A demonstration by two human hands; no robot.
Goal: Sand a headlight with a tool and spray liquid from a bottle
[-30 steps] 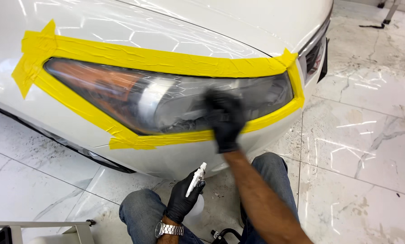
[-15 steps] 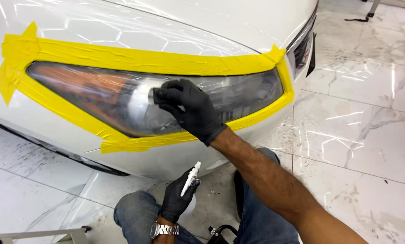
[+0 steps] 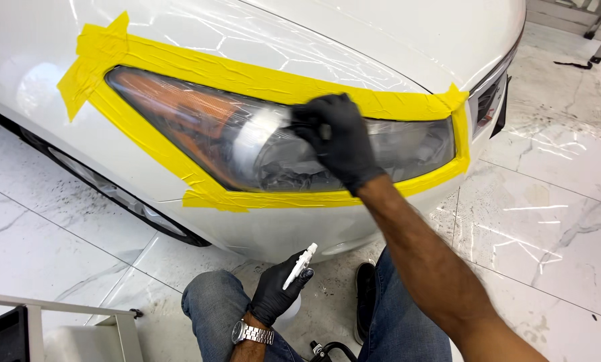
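Two gloved hands share the work: the right hand [image 3: 337, 137] presses on the headlight [image 3: 274, 144] of the white car [image 3: 260, 228], fingers curled over something small and hidden, perhaps a pad, though what it is cannot be told. Yellow masking tape [image 3: 247, 77] already frames the whole lens, so masking looks finished. A pale, cloudy patch beside the glove suggests the middle of the lens is being worked; the amber end looks untouched. The left hand [image 3: 277, 295] rests low between the knees, fingers wrapped around a white spray bottle [image 3: 299, 267]; its contents cannot be seen. Marble floor [image 3: 555, 221] lies beneath.
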